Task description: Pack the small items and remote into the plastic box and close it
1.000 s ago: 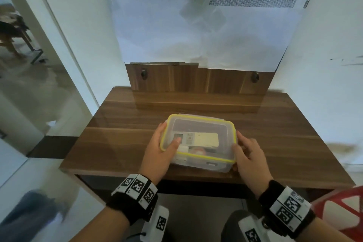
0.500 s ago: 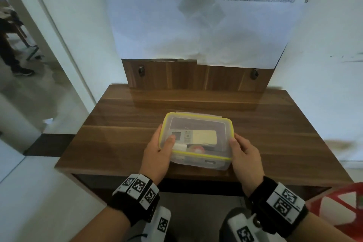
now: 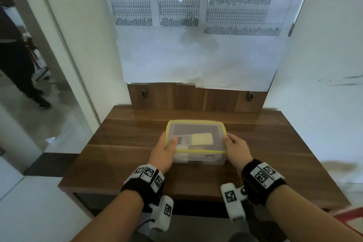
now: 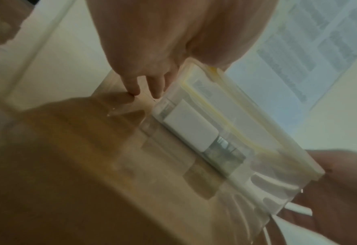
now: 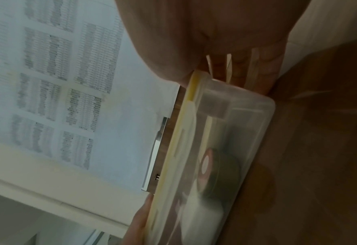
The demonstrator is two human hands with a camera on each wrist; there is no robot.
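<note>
- Since a second ago my view has tipped up; both hands keep hold of the box [image 3: 196,141].
- Left hand [image 3: 162,154] and right hand [image 3: 236,148] clasp its ends.
- It sits lidded on the table [image 3: 275,153], remote [image 3: 194,139] inside.

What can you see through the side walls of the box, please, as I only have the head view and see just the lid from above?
Observer: Through the right wrist view, a roll of tape stands on edge inside the plastic box.
Operator: And the left end?
Observer: The left wrist view shows a white block against that wall.
Operator: Where are the left fingers?
Observer: The left hand has fingertips touching the table beside the box.
</note>
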